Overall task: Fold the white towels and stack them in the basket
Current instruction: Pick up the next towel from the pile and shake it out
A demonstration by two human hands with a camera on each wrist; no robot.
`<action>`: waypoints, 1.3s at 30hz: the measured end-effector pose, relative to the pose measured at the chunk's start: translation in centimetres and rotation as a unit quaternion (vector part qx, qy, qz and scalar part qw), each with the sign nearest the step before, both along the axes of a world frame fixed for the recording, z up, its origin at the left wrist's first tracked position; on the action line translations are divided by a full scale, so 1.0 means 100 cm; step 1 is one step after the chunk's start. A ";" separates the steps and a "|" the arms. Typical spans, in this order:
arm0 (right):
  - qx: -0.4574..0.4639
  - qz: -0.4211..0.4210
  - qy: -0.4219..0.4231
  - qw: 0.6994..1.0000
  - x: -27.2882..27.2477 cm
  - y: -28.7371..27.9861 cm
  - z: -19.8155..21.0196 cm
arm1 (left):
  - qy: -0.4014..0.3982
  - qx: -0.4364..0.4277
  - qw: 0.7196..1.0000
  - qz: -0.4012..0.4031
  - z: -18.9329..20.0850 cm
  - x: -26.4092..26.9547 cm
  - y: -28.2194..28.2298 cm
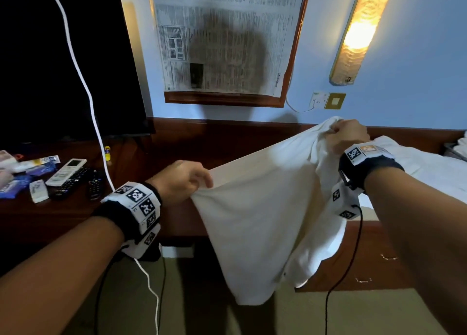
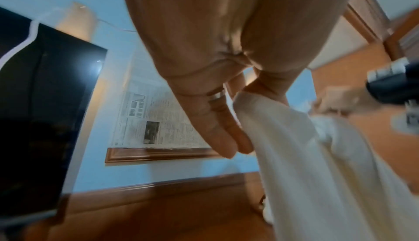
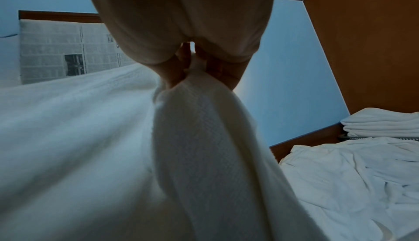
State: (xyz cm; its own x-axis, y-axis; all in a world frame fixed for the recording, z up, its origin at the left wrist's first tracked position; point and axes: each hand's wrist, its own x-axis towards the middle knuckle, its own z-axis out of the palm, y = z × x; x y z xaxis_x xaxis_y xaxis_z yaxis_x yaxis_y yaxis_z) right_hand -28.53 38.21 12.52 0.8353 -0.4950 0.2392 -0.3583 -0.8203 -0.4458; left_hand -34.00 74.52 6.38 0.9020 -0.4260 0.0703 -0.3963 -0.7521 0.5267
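Hanging between two hands: one white towel, left hand pinching one edge in curled fingers, right hand clutching another; three remotes on counter.

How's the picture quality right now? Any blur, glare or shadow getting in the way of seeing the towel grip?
Head view: sharp; the wall lamp glares warm, a head shadow darkens the newspaper, both hands' grips on the towel read clearly. Left wrist view: motion-blurred at the edges, left hand pinching cloth still legible. Right wrist view: dim, bluish, right hand backlit, weave sharp.
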 end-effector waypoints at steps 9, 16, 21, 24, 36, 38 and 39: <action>-0.003 0.021 0.054 0.998 0.003 -0.009 -0.028 | -0.084 0.288 0.949 0.100 -0.053 -0.006 0.001; 0.011 0.082 0.082 0.993 -0.002 -0.033 -0.053 | -0.159 -0.212 0.934 0.237 -0.077 0.015 0.027; 0.048 0.189 0.052 0.979 -0.011 -0.031 -0.088 | -0.122 -0.239 0.907 0.325 -0.090 0.038 0.042; 0.112 0.207 0.060 0.970 -0.017 -0.031 -0.117 | -0.090 -0.208 0.906 0.358 -0.100 0.045 0.052; 0.132 -0.055 0.058 0.988 -0.059 -0.103 -0.221 | 0.039 -0.050 0.828 0.557 -0.158 0.035 0.138; 0.144 -0.078 0.023 0.986 -0.051 -0.105 -0.217 | 0.031 -0.060 0.825 0.561 -0.146 0.033 0.133; 0.153 -0.086 -0.005 0.985 -0.046 -0.104 -0.213 | 0.015 -0.073 0.823 0.563 -0.140 0.033 0.131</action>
